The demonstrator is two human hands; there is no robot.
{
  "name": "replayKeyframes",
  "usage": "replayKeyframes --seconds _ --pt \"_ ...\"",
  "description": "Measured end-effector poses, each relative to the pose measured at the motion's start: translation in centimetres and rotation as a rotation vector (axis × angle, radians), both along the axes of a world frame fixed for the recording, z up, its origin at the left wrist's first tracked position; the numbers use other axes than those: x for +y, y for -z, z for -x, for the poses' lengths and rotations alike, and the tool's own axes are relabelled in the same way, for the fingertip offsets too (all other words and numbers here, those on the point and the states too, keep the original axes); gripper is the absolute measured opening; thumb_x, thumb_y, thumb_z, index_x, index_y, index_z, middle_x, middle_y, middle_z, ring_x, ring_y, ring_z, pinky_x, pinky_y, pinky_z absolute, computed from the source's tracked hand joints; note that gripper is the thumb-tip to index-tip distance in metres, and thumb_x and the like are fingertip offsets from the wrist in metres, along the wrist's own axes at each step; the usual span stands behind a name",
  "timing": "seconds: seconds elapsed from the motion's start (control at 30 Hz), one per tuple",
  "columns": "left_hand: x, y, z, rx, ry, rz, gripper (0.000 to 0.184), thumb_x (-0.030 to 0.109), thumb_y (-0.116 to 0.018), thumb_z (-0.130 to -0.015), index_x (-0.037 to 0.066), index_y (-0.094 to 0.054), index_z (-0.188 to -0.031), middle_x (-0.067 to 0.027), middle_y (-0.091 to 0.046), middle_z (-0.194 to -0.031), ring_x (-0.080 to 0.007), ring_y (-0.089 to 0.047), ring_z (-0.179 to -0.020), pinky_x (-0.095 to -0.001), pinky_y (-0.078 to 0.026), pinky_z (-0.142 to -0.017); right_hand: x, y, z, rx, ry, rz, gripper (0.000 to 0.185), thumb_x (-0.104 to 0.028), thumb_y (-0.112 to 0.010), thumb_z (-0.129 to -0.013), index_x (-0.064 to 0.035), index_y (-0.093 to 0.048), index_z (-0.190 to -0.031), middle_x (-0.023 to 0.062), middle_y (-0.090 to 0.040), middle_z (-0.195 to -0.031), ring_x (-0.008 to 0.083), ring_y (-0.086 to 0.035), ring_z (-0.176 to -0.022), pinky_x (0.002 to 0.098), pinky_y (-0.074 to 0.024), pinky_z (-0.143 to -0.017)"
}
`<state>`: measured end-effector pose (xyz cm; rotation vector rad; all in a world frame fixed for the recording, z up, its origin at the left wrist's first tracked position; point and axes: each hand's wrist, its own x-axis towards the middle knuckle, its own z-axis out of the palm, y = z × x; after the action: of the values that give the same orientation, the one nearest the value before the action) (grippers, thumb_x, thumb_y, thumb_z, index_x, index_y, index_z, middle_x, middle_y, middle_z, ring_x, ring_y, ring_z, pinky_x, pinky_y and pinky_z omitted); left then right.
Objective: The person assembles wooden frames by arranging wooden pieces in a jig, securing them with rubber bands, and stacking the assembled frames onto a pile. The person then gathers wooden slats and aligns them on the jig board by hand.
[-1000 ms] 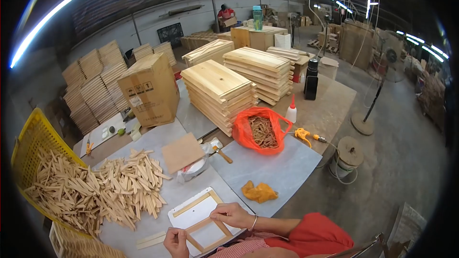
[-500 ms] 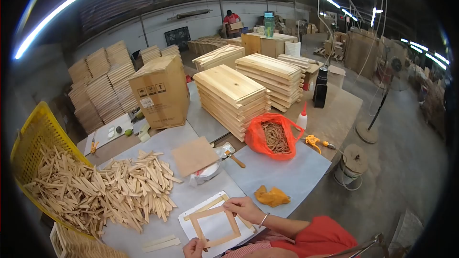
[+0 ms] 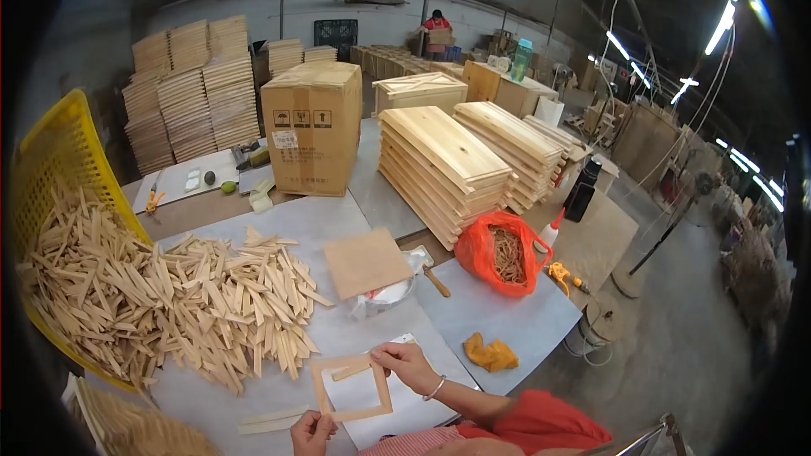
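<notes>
A small rectangular wooden frame is held up over a white board. My left hand pinches its lower left corner. At its upper right corner, my right hand has its fingers closed on the wood; a bracelet circles that wrist. Part of another wooden strip shows through the frame's opening, lying on the board. Two thin pale strips lie on the table just left of my left hand.
Loose wooden sticks spill from a yellow basket at left. Ahead are a brown square board, a carton, stacked wooden panels, a red bag and an orange cloth. A person stands far back.
The wooden frame has been lifted off the white board and shifted left in both hands. The camera view has turned to the left.
</notes>
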<state>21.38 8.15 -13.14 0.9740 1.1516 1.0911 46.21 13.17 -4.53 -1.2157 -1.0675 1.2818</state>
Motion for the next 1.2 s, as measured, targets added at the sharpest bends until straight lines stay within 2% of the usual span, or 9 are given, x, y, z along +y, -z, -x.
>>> replayKeyframes --seconds 0.03,0.07,0.3,0.37,0.53,0.77,0.93,1.03,1.2 --pt "0.1 -1.6 -0.5 -0.287 -0.206 0.071 0.011 0.001 -0.062 -0.082 0.001 -0.057 -0.092 -0.0091 -0.059 -0.088 -0.0185 -0.053 -0.073 -0.0324 -0.047 -0.061 -0.1 -0.1 0.1 0.015 0.005 -0.001 0.03 -0.028 -0.059 -0.093 0.0 -0.067 -0.101 -0.0007 -0.063 -0.078 0.006 -0.056 -0.068 0.0212 -0.0483 -0.062" --pt "2.0 -4.1 1.8 0.084 0.181 -0.035 0.024 0.021 -0.062 -0.091 0.001 -0.059 -0.078 -0.0055 -0.063 -0.064 -0.0084 -0.055 -0.054 -0.0226 -0.044 -0.049 -0.2 -0.2 0.2 0.026 0.01 -0.021 0.03 -0.028 -0.059 -0.094 -0.0001 -0.067 -0.101 -0.0007 -0.063 -0.078 0.0059 -0.056 -0.068 0.021 -0.0482 -0.062" --pt "-1.5 -6.2 0.2 0.137 0.116 -0.139 0.022 0.019 -0.06 -0.091 0.001 -0.058 -0.078 -0.0055 -0.063 -0.066 -0.009 -0.055 -0.055 -0.022 -0.043 -0.051 -3.0 0.6 -1.1 0.042 -0.036 -0.043 0.03 -0.025 -0.056 -0.096 0.0015 -0.066 -0.103 0.0007 -0.063 -0.079 0.0079 -0.056 -0.068 0.0229 -0.0485 -0.062" --pt "-3.6 -7.0 -1.3 0.131 0.115 -0.114 0.015 0.011 -0.058 -0.09 0.001 -0.058 -0.08 -0.0004 -0.059 -0.067 -0.0075 -0.05 -0.059 -0.0218 -0.041 -0.054 -3.9 0.9 -2.4 0.024 -0.04 -0.041 0.03 -0.025 -0.055 -0.096 0.0018 -0.066 -0.103 0.0013 -0.063 -0.08 0.0085 -0.057 -0.068 0.0235 -0.0488 -0.061" --pt "-6.2 -6.8 -3.0 0.227 0.07 -0.105 0.022 0.018 -0.058 -0.092 0.0 -0.061 -0.08 -0.0013 -0.059 -0.066 -0.0063 -0.052 -0.062 -0.0229 -0.043 -0.056 -5.0 1.4 -4.5 -0.072 -0.125 -0.057 0.026 -0.019 -0.05 -0.095 0.0013 -0.064 -0.103 0.0048 -0.064 -0.083 0.0111 -0.06 -0.07 0.026 -0.0504 -0.061" --pt "-7.7 -8.8 -0.4 0.154 -0.385 -0.245 0.015 0.015 -0.064 -0.09 0.001 -0.061 -0.092 0.0014 -0.06 -0.074 -0.0032 -0.053 -0.067 -0.0199 -0.044 -0.059 -3.0 -1.4 2.6 0.047 -0.265 -0.187 0.035 -0.016 -0.05 -0.097 0.0007 -0.053 -0.128 0.0019 -0.062 -0.088 0.0064 -0.053 -0.067 0.0217 -0.0445 -0.059" --pt "-8.5 -13.0 5.3 0.136 -0.599 -0.421 0.017 0.012 -0.065 -0.089 0.0 -0.06 -0.099 0.0002 -0.061 -0.076 -0.0052 -0.056 -0.067 -0.0203 -0.047 -0.062 0.5 -7.3 10.8 0.116 -0.477 -0.301 0.022 -0.013 -0.052 -0.096 -0.0013 -0.055 -0.114 -0.0023 -0.057 -0.08 0.0043 -0.05 -0.065 0.0199 -0.042 -0.057" --pt "-9.1 -18.5 9.8 0.615 -0.764 -0.687 0.017 0.011 -0.069 -0.084 0.0 -0.062 -0.094 -0.0042 -0.061 -0.078 -0.0103 -0.055 -0.065 -0.023 -0.045 -0.059 2.4 -13.6 16.3 0.069 -0.576 -0.43 0.021 -0.013 -0.053 -0.095 0.0007 -0.057 -0.11 0.0001 -0.059 -0.082 0.0055 -0.053 -0.066 0.0196 -0.0426 -0.057" --pt "-8.5 -25.8 17.5 0.958 -1.005 -0.972 0.014 0.01 -0.068 -0.083 0.001 -0.062 -0.092 -0.008 -0.058 -0.086 -0.017 -0.054 -0.073 -0.027 -0.044 -0.062 6.1 -22.0 27.1 0.036 -0.718 -0.625 0.02 -0.013 -0.058 -0.092 0.0036 -0.062 -0.102 0.0011 -0.058 -0.072 0.0066 -0.053 -0.059 0.0196 -0.0437 -0.052"
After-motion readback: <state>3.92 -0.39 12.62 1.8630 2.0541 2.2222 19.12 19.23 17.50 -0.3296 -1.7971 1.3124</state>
